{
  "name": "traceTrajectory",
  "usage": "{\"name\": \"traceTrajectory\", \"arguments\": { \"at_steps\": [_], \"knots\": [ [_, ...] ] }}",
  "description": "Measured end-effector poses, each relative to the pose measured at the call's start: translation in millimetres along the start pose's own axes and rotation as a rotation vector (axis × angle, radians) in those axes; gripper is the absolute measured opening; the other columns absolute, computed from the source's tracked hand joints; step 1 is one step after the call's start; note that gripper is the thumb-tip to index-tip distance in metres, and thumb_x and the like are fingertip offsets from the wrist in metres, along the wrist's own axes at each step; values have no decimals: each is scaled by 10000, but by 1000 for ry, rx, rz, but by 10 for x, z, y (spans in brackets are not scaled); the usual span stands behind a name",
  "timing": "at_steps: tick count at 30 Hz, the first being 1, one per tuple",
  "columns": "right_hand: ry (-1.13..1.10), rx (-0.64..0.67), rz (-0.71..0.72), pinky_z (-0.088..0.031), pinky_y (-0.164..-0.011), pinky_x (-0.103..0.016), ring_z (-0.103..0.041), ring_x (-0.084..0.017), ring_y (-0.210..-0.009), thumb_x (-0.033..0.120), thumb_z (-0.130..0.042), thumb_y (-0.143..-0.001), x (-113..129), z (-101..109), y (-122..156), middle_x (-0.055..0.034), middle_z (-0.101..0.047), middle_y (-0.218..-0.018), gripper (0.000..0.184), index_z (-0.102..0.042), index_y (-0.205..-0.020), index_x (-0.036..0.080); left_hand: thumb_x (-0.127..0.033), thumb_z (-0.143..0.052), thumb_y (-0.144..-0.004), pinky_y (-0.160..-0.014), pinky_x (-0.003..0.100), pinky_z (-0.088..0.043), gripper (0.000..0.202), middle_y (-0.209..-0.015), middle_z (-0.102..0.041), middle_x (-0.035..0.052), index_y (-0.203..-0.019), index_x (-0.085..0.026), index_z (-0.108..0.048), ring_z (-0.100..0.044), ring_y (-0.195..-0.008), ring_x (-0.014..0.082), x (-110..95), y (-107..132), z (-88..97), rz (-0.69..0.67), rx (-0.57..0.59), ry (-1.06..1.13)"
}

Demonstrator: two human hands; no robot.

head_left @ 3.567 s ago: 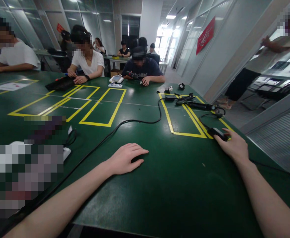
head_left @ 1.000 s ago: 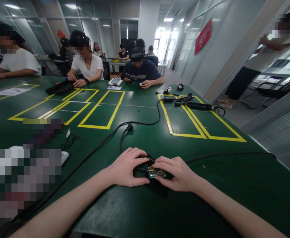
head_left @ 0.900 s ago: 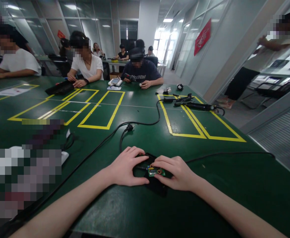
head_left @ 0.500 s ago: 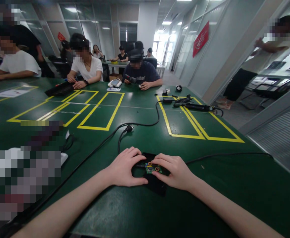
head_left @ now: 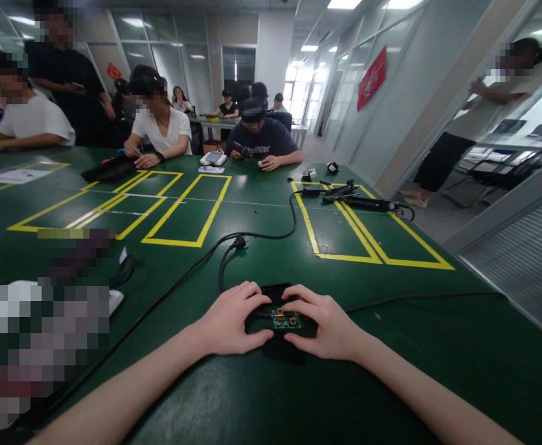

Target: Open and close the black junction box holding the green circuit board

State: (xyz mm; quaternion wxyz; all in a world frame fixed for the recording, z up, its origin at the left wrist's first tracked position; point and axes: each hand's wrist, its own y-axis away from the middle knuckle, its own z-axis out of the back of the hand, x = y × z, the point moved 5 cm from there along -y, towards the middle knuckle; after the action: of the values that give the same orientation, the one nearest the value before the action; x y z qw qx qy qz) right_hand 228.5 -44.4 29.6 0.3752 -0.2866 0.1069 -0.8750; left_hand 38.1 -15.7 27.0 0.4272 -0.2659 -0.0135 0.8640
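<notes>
A small green circuit board (head_left: pixel 287 321) with copper-wound coils lies between my hands on the table. A black casing piece (head_left: pixel 276 290) shows behind it, and a flat black piece (head_left: pixel 283 352) lies in front. My left hand (head_left: pixel 238 318) curves around the left side, thumb and fingers apart, the thumb at the front black piece. Fingertips of my right hand (head_left: pixel 329 324) are at the board's rear edge by a coil; its thumb is spread below the front edge. Whether the fingertips press on anything is unclear.
A black cord with a plug (head_left: pixel 240 242) lies beyond my hands; another black cable (head_left: pixel 419 295) runs right. Yellow tape rectangles (head_left: pixel 201 242) mark the green table (head_left: pixel 182 395). Black tools (head_left: pixel 368 203) lie at the far right. A blurred area covers the left. Several people sit opposite.
My right thumb has moved off the board's front edge, away from the fingers. The board now sits flatter and more square, and the front black piece has shifted slightly left.
</notes>
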Motion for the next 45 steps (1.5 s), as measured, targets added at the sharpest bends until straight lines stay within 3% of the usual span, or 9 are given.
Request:
{"name": "traceTrajectory", "arguments": {
  "at_steps": [3, 11, 16, 20, 23, 25, 29, 37, 45],
  "knots": [
    [15, -4, -69, -617, -859, -358, -748, -249, -1041, 269, -758, -823, -49, -10, 0, -124, -680, -1312, 307, -691, -1120, 234, -373, -733, -847, -840, 363, -555, 388, -1080, -652, 78, -1191, -209, -658, -635, -988, 253, 0, -2, 6, -7, -13, 4],
    [-31, -70, -74, -613, -828, -327, -755, -216, -951, 187, -689, -878, -65, -2, -55, -71, -769, -1068, 284, -669, -1159, 226, -303, -565, -1023, -812, 291, -560, 261, -1041, -693, 61, -1243, -205, -666, -687, -922, 198, 108, -19, 23, 13, -13, 19],
    [4, -99, -84, -617, -886, -361, -759, -236, -1011, 223, -699, -896, -122, -6, -47, -82, -772, -1122, 318, -664, -1211, 237, -312, -529, -1052, -859, 295, -562, 249, -1000, -728, 55, -1223, -206, -676, -702, -897, 192, 185, -31, 27, -27, -35, 19],
    [6, -121, -118, -615, -873, -358, -744, -238, -1035, 272, -675, -932, -179, 56, -52, -97, -741, -1185, 328, -641, -1256, 237, -327, -511, -1066, -828, 282, -553, 217, -968, -731, 48, -1106, -206, -687, -705, -867, 186, 223, -54, 51, -42, -43, 14],
    [28, -141, -186, -591, -719, -308, -734, -208, -866, 290, -613, -966, -263, 127, -43, -85, -737, -1064, 206, -661, -1154, 220, -337, -494, -1077, -777, 268, -531, 229, -958, -738, 40, -1051, -202, -676, -709, -846, 182, 261, -67, 61, -25, -29, 6],
    [66, -116, -239, -528, -616, -284, -690, -188, -715, 316, -563, -997, -337, 138, -26, -48, -720, -866, 148, -667, -968, 214, -348, -467, -1087, -744, 262, -509, 258, -935, -738, 33, -1022, -201, -668, -706, -820, 181, 288, -72, 67, -3, -24, -19],
    [168, -52, -315, -367, -526, -280, -563, -163, -513, 372, -435, -1056, -451, 97, 1, 3, -575, -569, 455, -477, -627, 228, -368, -403, -1103, -634, 255, -420, 387, -748, -676, 11, -836, -201, -627, -643, -666, 174, 318, -76, 79, 47, -15, -110],
    [114, -127, -325, -292, -519, -274, -477, -126, -425, 364, -365, -1065, -278, 126, 3, 13, -474, -479, 522, -367, -561, 225, -383, -301, -1109, -556, 273, -274, 561, -525, -491, -10, -617, -196, -495, -471, -484, 136, 248, -67, 127, 12, -77, -86],
    [149, 1, -256, -252, -528, -273, -445, -99, -427, 300, -386, -1057, -185, 6, 70, 21, -491, -480, 503, -425, -565, 204, -307, -378, -1084, -532, 263, -249, 546, -502, -485, -18, -572, -175, -511, -432, -451, 106, 214, -26, 68, -14, 8, -75]
  ]
}}
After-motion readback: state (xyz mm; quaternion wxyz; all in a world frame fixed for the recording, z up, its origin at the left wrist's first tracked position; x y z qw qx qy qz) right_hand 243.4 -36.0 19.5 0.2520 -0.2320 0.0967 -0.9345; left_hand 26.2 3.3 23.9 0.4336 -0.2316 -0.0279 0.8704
